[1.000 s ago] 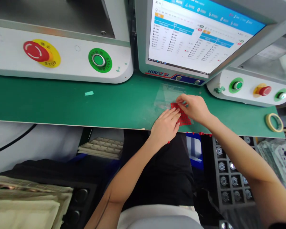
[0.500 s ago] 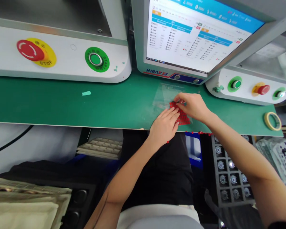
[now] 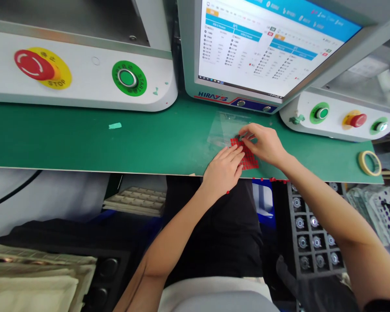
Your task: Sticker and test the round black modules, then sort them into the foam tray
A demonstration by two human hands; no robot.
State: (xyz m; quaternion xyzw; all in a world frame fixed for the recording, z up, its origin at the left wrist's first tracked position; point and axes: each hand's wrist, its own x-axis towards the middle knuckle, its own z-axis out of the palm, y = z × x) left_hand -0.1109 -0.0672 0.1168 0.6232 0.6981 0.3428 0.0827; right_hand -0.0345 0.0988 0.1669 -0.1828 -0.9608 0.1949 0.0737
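A small red sheet marked with a grid of little squares (image 3: 251, 162) lies near the front edge of the green tabletop. Flat on its left part rests my left hand (image 3: 221, 170), fingers stretched out and pressing it down. My right hand (image 3: 263, 142) is over the upper edge of the sheet, thumb and fingers pinched together. Something small and greyish shows at those fingertips, too little to make out. Under and behind the sheet lies a clear plastic film or bag (image 3: 225, 126). A tiny red bit (image 3: 228, 192) sticks near my left wrist.
Behind stands a monitor (image 3: 240, 52) between two machine panels with a red stop button (image 3: 32, 65) and a green start button (image 3: 128, 78). A tape roll (image 3: 369, 163) lies at right, a teal scrap (image 3: 115, 125) at left. Below right is a divided tray (image 3: 325, 255) of round parts.
The view has shifted slightly. My right fingertips have lifted a little at the sheet's upper edge, and a small greyish bit now shows there. My left hand stays flat in place.
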